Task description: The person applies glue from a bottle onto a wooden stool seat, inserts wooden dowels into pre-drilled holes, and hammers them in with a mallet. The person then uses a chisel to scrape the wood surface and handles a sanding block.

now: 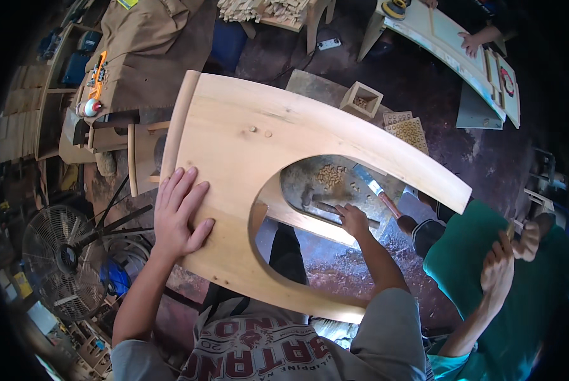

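A large, pale, curved wooden panel (224, 171) with a wide U-shaped cut-out lies across the middle in front of me. My left hand (181, 213) is spread flat on its left part, fingers apart. Two round wooden plugs (260, 131) show in its upper face. Through the cut-out, my right hand (353, 220) is closed over the dark handle of what looks like a hammer (326, 207), low on a board; its fingertips are partly hidden. Beyond it lie a heap of small wooden dowels (331, 176) and a paintbrush (374, 188) with bluish-white bristles.
A person in green (481, 254) works close on my right, hands (500, 263) raised together. A standing fan (65, 257) is at left. Ahead are a wooden box (361, 100), drilled blocks (408, 132) and a cloth-covered bench (151, 57). Another person's hand (470, 44) rests on a white panel.
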Available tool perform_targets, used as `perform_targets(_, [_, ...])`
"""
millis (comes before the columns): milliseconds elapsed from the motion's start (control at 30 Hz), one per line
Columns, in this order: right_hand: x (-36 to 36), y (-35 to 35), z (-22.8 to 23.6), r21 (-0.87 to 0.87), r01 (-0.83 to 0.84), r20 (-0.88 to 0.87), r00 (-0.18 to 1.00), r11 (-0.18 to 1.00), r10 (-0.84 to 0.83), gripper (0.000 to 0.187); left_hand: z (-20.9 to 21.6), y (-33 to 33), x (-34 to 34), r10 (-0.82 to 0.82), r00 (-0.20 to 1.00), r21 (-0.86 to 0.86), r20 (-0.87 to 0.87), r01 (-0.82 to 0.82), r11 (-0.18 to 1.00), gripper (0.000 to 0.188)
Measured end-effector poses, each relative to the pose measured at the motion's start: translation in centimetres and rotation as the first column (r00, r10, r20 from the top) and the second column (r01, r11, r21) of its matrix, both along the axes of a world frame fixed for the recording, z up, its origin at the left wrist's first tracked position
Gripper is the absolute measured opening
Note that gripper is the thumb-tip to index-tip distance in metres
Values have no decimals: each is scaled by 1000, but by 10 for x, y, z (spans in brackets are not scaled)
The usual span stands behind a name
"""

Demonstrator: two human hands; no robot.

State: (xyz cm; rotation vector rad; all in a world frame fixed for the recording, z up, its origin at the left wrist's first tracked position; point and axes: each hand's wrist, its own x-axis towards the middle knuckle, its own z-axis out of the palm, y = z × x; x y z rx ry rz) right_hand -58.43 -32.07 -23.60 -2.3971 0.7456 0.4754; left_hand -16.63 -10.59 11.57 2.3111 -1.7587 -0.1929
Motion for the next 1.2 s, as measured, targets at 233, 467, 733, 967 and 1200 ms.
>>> perform_targets(233, [-115,-53,-89,-571,398,-165,801,718,-576,66,-19,5,7,-3,1000,3,22,3,1000,63])
perform_targets(467, [-101,-101,-73,-354,322,-586,655,878,-477,64,-17,2,8,-26,1000,7,15,26,1000,63])
perform_targets(733, [-282,-110,27,346,434,-448,856,832,-260,29,1,-10,4,-35,995,-94,-91,26,995,65])
perform_targets(967, [-115,-49,289,862,257,10,853,437,-521,50,31,31,-6,15,999,-201,-44,-23,979,61])
perform_targets(1200, [83,58,377,757,359,292,561,546,-774,53,32,46,-17,71,995,-413,-63,-91,906,43])
